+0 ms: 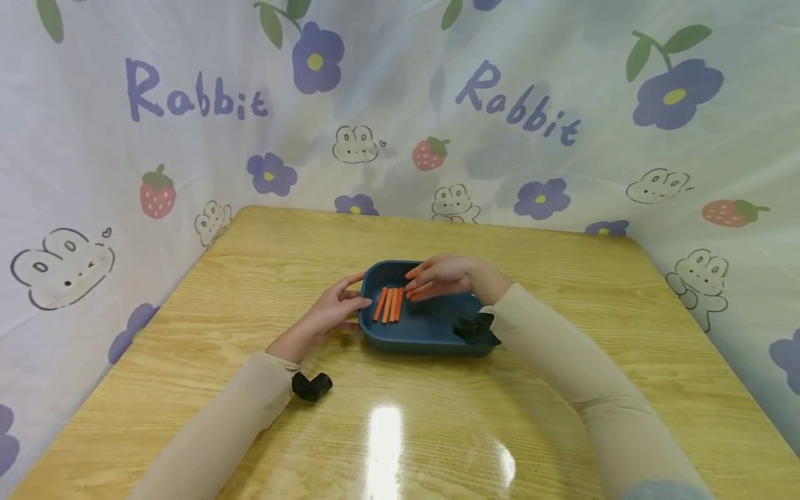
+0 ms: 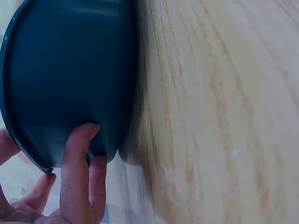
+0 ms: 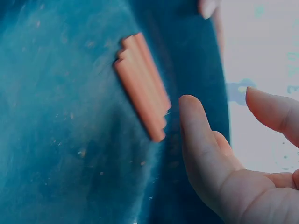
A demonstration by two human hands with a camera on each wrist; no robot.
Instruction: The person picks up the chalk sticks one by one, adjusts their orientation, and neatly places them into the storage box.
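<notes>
Around the left end of a dark blue tray [image 1: 437, 344] my left hand [image 1: 330, 305] holds on, thumb at the rim and fingers against the outer wall. In the left wrist view those fingers [image 2: 77, 175] press the tray's outside wall [image 2: 70, 84]. Several orange sticks [image 1: 389, 305] lie side by side inside the tray, near its left end. My right hand [image 1: 446, 274] hovers over the tray just right of the sticks, fingers extended and holding nothing. The right wrist view shows its fingertips beside the ends of the sticks [image 3: 142, 88], with the thumb held apart.
The tray stands on a glossy wooden table [image 1: 262, 243]. A white curtain [image 1: 400, 97] printed with rabbits, flowers and strawberries hangs behind it and along both sides. Black wrist mounts [image 1: 311, 386] sit at both cuffs, the right one overlapping the tray's near right corner.
</notes>
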